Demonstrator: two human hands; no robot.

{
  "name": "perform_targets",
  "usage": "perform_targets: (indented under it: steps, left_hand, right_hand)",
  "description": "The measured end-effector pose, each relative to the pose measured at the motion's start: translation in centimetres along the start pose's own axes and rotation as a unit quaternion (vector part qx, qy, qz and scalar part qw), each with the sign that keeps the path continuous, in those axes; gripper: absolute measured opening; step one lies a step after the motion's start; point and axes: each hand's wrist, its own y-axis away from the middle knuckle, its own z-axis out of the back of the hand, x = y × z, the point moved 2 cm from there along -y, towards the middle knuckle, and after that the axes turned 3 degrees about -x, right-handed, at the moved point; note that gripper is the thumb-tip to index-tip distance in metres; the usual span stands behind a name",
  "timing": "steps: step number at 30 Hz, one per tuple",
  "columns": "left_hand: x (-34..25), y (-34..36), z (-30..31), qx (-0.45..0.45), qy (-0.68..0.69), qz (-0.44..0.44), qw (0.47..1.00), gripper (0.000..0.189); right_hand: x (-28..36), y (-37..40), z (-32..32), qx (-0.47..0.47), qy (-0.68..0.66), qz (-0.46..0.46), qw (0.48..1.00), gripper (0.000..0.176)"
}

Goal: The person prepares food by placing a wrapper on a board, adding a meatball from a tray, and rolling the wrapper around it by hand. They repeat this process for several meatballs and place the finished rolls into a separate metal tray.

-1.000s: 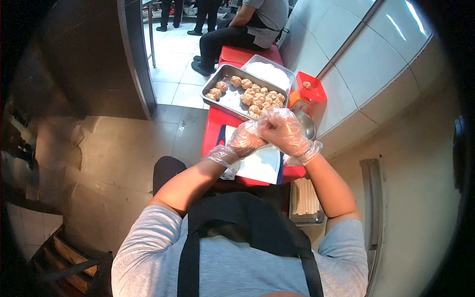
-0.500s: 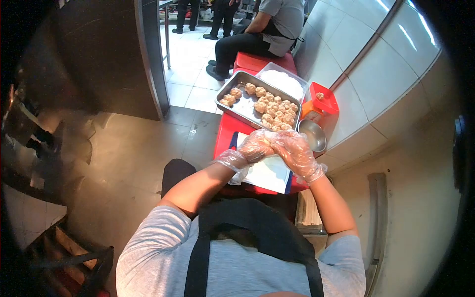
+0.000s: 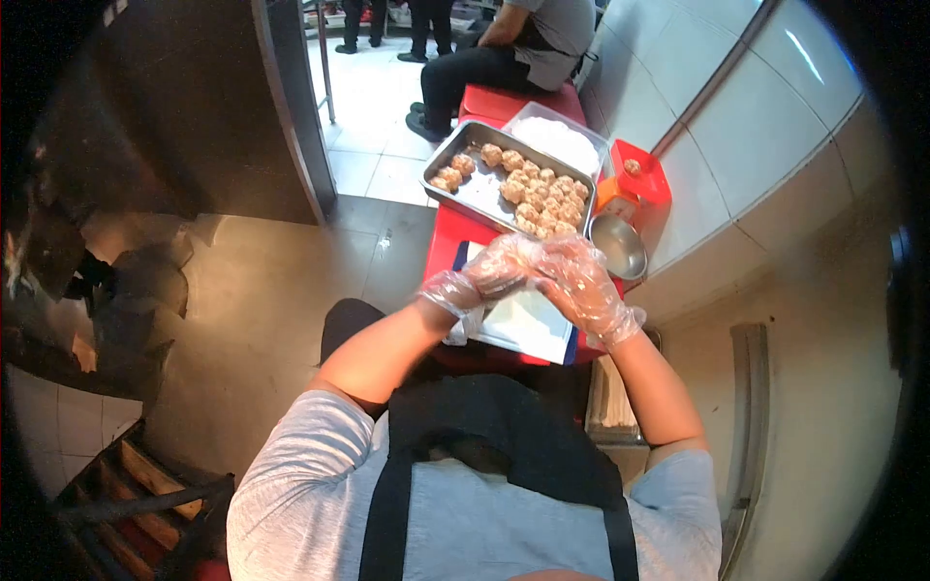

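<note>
My left hand (image 3: 499, 268) and my right hand (image 3: 578, 283), both in clear plastic gloves, meet just below the metal tray (image 3: 465, 204). Their fingers are closed around something between them that I cannot make out. Under the hands lies a white board (image 3: 528, 327) with blue edges, on a red surface (image 3: 443, 238). Several lumpy light-brown balls (image 3: 549, 198) crowd the right side of the tray, and a few (image 3: 451, 174) sit at its left.
Behind the tray is a clear tub (image 3: 554, 142) of white material. To the right stand an orange-red scale (image 3: 639, 179) with one ball on it and a metal bowl (image 3: 617, 246). A seated person (image 3: 549, 44) and other people's legs are farther back.
The view has shifted slightly, so the tray and board appear higher. Both hands remain together over the board, with my right hand's fingers turned a little.
</note>
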Motion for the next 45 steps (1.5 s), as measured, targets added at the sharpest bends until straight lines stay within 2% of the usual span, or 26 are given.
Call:
perform_targets:
  steps: [2, 3, 4, 5, 7, 8, 10, 11, 15, 18, 20, 22, 25, 28, 32, 35, 36, 38, 39, 41, 42, 43, 45]
  left_hand:
    - [0.8, -0.5, 0.4, 0.016, -0.14, -0.056, 0.988, 0.055]
    - [1.5, -0.2, 0.2, -0.004, 0.038, -0.044, 0.998, 0.051]
    - [2.1, 0.3, 0.3, -0.024, 0.213, -0.028, 0.976, 0.048]
    - [1.2, 0.5, 0.7, -0.046, 0.127, -0.031, 0.99, 0.029]
    - [1.0, 0.4, 0.5, -0.087, 0.104, -0.002, 0.991, 0.026]
    - [0.7, 0.2, 0.3, -0.107, 0.102, 0.017, 0.989, 0.024]
    - [1.0, 0.5, 0.9, -0.081, 0.067, 0.074, 0.992, 0.024]
    - [1.1, 0.9, 0.9, -0.067, 0.049, 0.105, 0.991, 0.025]
    - [0.7, 1.4, 0.3, -0.104, 0.131, 0.187, 0.968, 0.023]
    - [-0.7, 1.5, -0.8, -0.134, 0.155, 0.142, 0.968, 0.024]
    - [-0.6, 1.1, -1.0, -0.119, 0.057, 0.009, 0.991, 0.026]
    - [-0.7, 1.1, -1.3, -0.108, 0.003, -0.044, 0.993, 0.027]
    - [-1.3, 1.1, -1.2, -0.085, -0.076, -0.055, 0.992, 0.022]
    - [-1.8, 1.3, -0.9, -0.054, -0.226, -0.135, 0.963, 0.022]
    - [-1.4, 1.3, -0.7, -0.051, -0.242, -0.16, 0.956, 0.018]
    - [-1.4, 1.1, -0.6, -0.058, -0.192, -0.169, 0.965, 0.016]
    - [-1.3, 1.1, -0.5, -0.058, -0.171, -0.152, 0.972, 0.014]
    - [-0.7, 1.4, -0.8, -0.052, -0.091, -0.019, 0.994, 0.011]
    - [-0.5, 1.3, -0.9, -0.043, -0.108, 0.001, 0.993, 0.009]
    - [-0.3, 0.7, -0.6, -0.035, -0.303, -0.176, 0.936, 0.008]
    - [0.0, 0.6, -0.5, -0.022, -0.275, -0.141, 0.951, 0.006]
    - [-0.6, 0.9, -0.7, -0.024, -0.188, -0.033, 0.981, 0.007]
    - [-1.4, 0.8, -0.6, -0.023, -0.264, -0.01, 0.964, 0.014]
  right_hand:
    - [-0.4, 0.3, -0.6, 0.002, -0.002, 0.0, 1.0, 0.026]
    - [-0.1, 0.5, -0.6, 0.024, 0.027, -0.012, 0.999, 0.026]
    - [-0.1, 0.8, -0.7, 0.029, 0.017, -0.033, 0.999, 0.026]
    - [-0.3, 0.9, -0.9, 0.031, 0.008, -0.053, 0.998, 0.026]
    - [-1.5, 1.5, -1.3, 0.037, -0.033, -0.095, 0.994, 0.032]
    - [-2.3, 2.2, -1.7, 0.007, -0.058, -0.145, 0.988, 0.033]
    - [-2.9, 2.8, -2.2, -0.052, -0.107, -0.242, 0.963, 0.037]
    - [-1.7, 2.4, -1.5, -0.066, -0.115, -0.236, 0.963, 0.037]
    - [-1.6, 1.7, -1.1, -0.041, -0.125, -0.165, 0.977, 0.033]
    - [-1.0, 1.0, -1.0, -0.021, -0.122, -0.147, 0.981, 0.031]
    - [-0.3, 0.6, -0.8, -0.01, -0.097, -0.123, 0.988, 0.03]
    - [0.2, 0.3, -0.3, 0.002, -0.055, -0.095, 0.994, 0.03]
    - [0.5, 0.1, 0.3, 0.013, 0.006, -0.057, 0.998, 0.031]
    - [0.7, 0.2, 0.1, 0.009, 0.0, -0.059, 0.998, 0.03]
    - [1.1, -0.1, -0.1, 0.002, 0.012, -0.067, 0.998, 0.028]
    - [1.3, 0.0, -0.1, -0.013, 0.037, -0.062, 0.997, 0.024]
    - [1.3, 0.2, -0.3, -0.022, 0.043, -0.06, 0.997, 0.023]
    - [1.0, 0.3, -0.6, -0.017, 0.044, -0.069, 0.997, 0.022]
    - [1.0, 0.3, -0.7, -0.013, 0.04, -0.069, 0.997, 0.022]
    - [1.2, 0.0, -0.9, -0.002, 0.037, -0.069, 0.997, 0.024]
    - [1.4, -0.1, -0.9, 0.005, 0.045, -0.073, 0.996, 0.025]
    - [1.8, -0.1, -0.9, 0.013, 0.053, -0.079, 0.995, 0.027]
    - [2.4, -0.5, -0.3, 0.049, 0.061, -0.084, 0.993, 0.034]
